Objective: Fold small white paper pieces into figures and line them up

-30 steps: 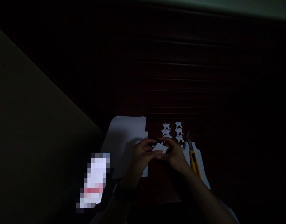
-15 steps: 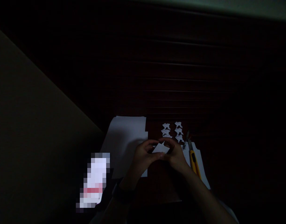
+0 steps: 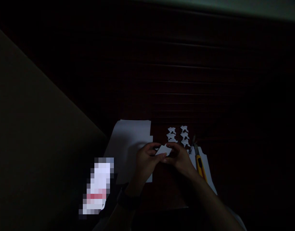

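Note:
Between my two hands is a small piece of folded white paper [image 3: 163,150], held above the dark table. My left hand [image 3: 146,160] grips its left side, with the thumb along the near edge and the fingers behind. On the right side my right hand [image 3: 181,159] pinches the same paper between thumb and fingers. Just beyond the hands, several small folded paper figures lie in two columns, a left one [image 3: 171,136] and a right one [image 3: 185,135].
White paper sheets [image 3: 130,138] lie to the left. A yellow utility knife [image 3: 200,166] rests on more white paper [image 3: 210,170] at the right, near a dark-handled tool. A bright pixelated object [image 3: 98,183] is at lower left. A pale wall [image 3: 29,128] rises at left.
The folded paper has turned and shifted slightly left in my hands. My right fingers have bent in closer to its edge. The things on the table have stayed in place.

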The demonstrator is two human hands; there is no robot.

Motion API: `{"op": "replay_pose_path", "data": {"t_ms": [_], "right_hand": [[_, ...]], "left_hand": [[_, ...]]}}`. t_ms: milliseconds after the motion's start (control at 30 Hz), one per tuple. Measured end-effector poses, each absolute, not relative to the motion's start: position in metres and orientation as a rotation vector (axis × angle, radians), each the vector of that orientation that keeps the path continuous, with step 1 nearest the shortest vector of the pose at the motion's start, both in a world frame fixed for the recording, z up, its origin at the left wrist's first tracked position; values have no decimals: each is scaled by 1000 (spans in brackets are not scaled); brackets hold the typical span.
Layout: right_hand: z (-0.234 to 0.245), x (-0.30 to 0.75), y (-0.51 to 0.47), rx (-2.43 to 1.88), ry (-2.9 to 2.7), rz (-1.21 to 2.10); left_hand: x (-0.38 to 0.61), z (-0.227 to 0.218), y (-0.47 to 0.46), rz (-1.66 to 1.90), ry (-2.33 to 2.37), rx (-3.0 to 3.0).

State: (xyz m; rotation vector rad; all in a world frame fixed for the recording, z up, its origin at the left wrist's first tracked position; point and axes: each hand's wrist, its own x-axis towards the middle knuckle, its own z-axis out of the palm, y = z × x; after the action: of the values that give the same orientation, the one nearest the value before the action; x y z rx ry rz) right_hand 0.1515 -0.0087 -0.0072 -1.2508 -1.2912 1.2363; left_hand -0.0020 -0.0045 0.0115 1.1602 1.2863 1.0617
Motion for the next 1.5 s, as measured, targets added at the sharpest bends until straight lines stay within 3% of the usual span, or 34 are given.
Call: {"op": "replay_pose_path", "data": {"t_ms": [500,1500], "right_hand": [[-12,162,-5,-1054,-883,1439],[-9,160,-6,-1111,-867,1443]], "left_hand": [[-1,8,-4,992,1142,1136],[-1,12,-5,1073,1241,1131]]}}
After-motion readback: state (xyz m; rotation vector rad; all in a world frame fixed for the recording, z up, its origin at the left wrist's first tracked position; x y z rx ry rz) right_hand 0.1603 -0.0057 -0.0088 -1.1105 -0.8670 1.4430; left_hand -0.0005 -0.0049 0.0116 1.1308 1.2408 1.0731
